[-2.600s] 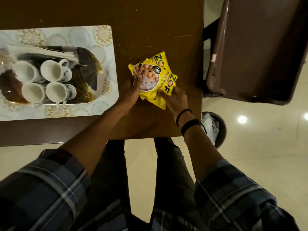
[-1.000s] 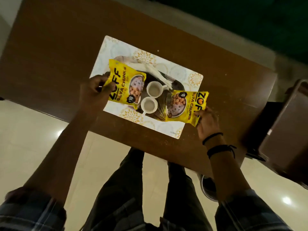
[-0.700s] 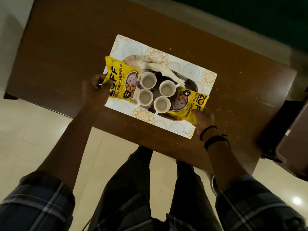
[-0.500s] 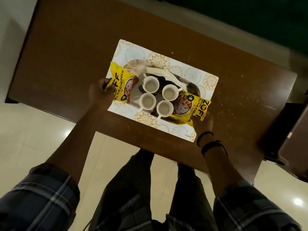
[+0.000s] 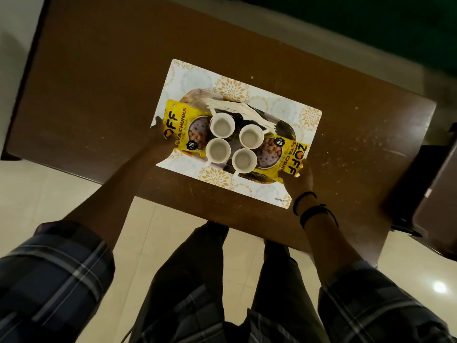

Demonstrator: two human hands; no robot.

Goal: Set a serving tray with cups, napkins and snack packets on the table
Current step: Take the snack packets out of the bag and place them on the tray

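Now both packets point(image 5: 184, 131) flat beside cups point(image 5: 231, 143).

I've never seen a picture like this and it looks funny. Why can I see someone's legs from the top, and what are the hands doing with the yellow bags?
The camera sits on a person's head and looks down, so you see their own arms, legs and the pale floor. No machine here, just two bare hands. On the brown wooden table lies a white placemat with gold flowers, and on it a dark oval serving tray. The tray carries four white cups, folded white napkins and two yellow snack packets. The left hand grips the left yellow packet; the right hand grips the right yellow packet.
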